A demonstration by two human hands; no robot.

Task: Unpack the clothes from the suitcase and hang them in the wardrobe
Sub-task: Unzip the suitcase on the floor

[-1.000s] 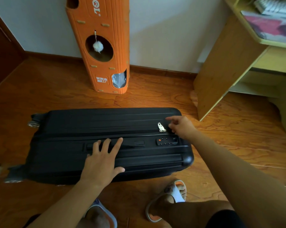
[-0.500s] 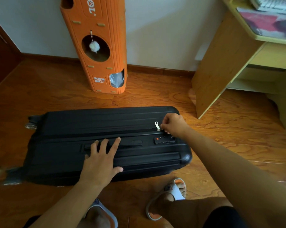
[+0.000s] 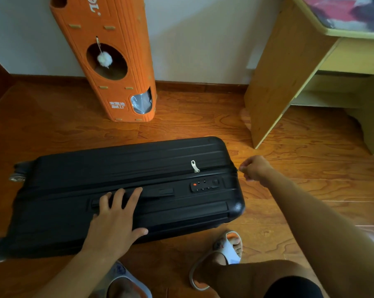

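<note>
- So far, the black hard-shell suitcase (image 3: pixel 125 190) lies shut on the wooden floor (image 3: pixel 203 117); no clothes out, no wardrobe in sight.
- Left hand (image 3: pixel 115 222) rests flat on its side, fingers (image 3: pixel 125 196) straight by the handle.
- Right hand (image 3: pixel 256 168) is off the corner, fingers pinched; I cannot tell around what.
- A silver zip pull (image 3: pixel 195 166) stands free.

one suitcase (image 3: pixel 125 186), two hands, two slippers, one desk (image 3: pixel 289 72)
</note>
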